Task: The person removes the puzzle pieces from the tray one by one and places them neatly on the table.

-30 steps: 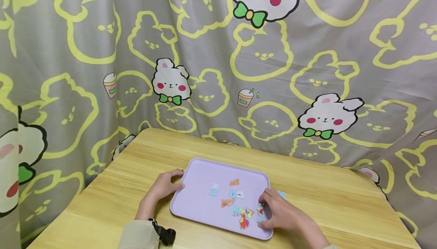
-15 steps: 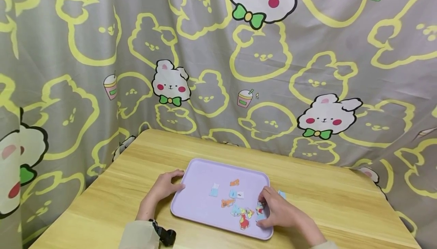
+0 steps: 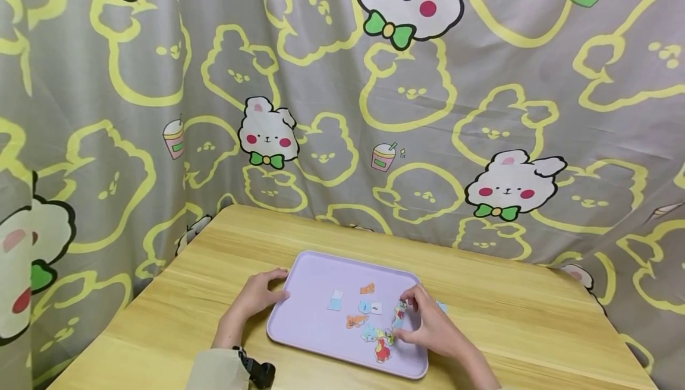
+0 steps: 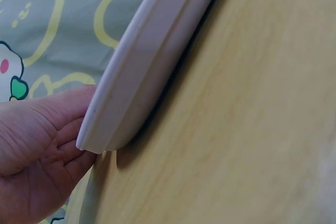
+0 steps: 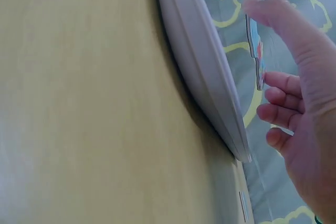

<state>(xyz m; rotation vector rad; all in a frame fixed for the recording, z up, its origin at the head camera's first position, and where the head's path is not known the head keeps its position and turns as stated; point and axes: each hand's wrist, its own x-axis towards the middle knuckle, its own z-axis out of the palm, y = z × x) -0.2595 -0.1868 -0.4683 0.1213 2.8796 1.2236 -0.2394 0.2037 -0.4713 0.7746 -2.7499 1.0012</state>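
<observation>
My right hand [image 3: 433, 324] pinches a narrow, colourful jigsaw section [image 3: 399, 314] between thumb and fingers, over the right part of the lilac tray [image 3: 310, 332]. In the right wrist view this jigsaw section [image 5: 256, 51] stands edge-on, above the rim. My left hand [image 3: 257, 292] holds the tray's left edge, thumb on the rim; its fingers are partly hidden behind the tray in the left wrist view. Lying in the tray are two orange pieces [image 3: 355, 321], a blue-and-white piece [image 3: 335, 301], a blue-and-white pair [image 3: 370, 307] and a joined cluster with red [image 3: 382, 351] near my right thumb.
The tray lies on a wooden table [image 3: 257, 229]. One light blue piece [image 3: 441, 306] is on the table just right of the tray, partly behind my right hand. A grey curtain [image 3: 332, 81] with yellow animal outlines hangs behind and left of the table.
My right hand has moved left from the tray's right edge, bringing the jigsaw section closer to the cluster. My left hand stays at the tray's edge.
</observation>
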